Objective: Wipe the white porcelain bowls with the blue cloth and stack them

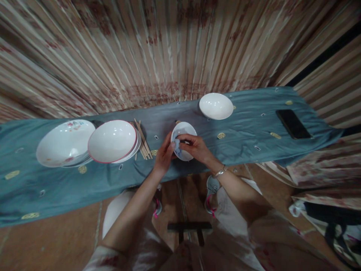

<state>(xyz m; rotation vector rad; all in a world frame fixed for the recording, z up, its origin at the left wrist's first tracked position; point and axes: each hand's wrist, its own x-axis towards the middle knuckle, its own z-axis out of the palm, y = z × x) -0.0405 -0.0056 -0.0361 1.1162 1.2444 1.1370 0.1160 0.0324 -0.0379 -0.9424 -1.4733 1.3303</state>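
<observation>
A small white bowl is held above the near edge of the cloth-covered table, its open side facing me. My left hand grips its left rim, thumb on the inside. Inside the bowl, my right hand pinches a light blue cloth against the inner wall, near the left thumb. Much of the cloth is hidden by the right fingers, so I cannot tell its full shape.
Left of the hands lie several wooden chopsticks, a stack of red-rimmed bowls and a stack of large floral bowls. A white bowl stands behind to the right. A black phone lies on the teal tablecloth.
</observation>
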